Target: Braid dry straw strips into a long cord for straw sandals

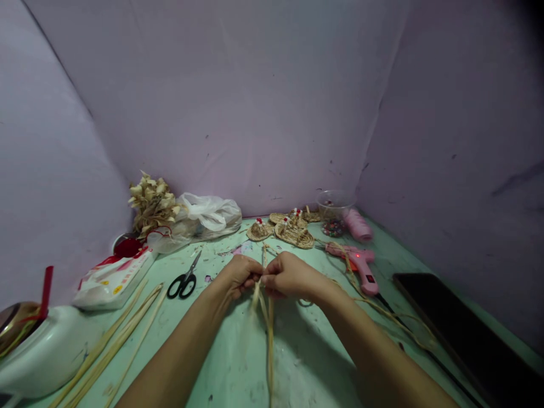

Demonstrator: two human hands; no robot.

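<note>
My left hand [238, 276] and my right hand [289, 276] meet over the middle of the green table [238, 362]. Both pinch the same bundle of pale straw strands [268, 317], fingers closed around it where the hands touch. The loose ends of the strands trail down toward me along the table, and a short end sticks up between the hands. Just beyond the hands lie several small woven straw pieces [293, 232] with red and white beads on them.
Black scissors [183, 281] lie left of the hands, long straw strips [114, 340] farther left. A pink glue gun [359, 266] with a lit red light lies right. Dried husks [152, 204], a plastic bag [208, 215], a bead cup [335, 211], a white vessel [46, 351] and a dark slab [463, 334] ring the table.
</note>
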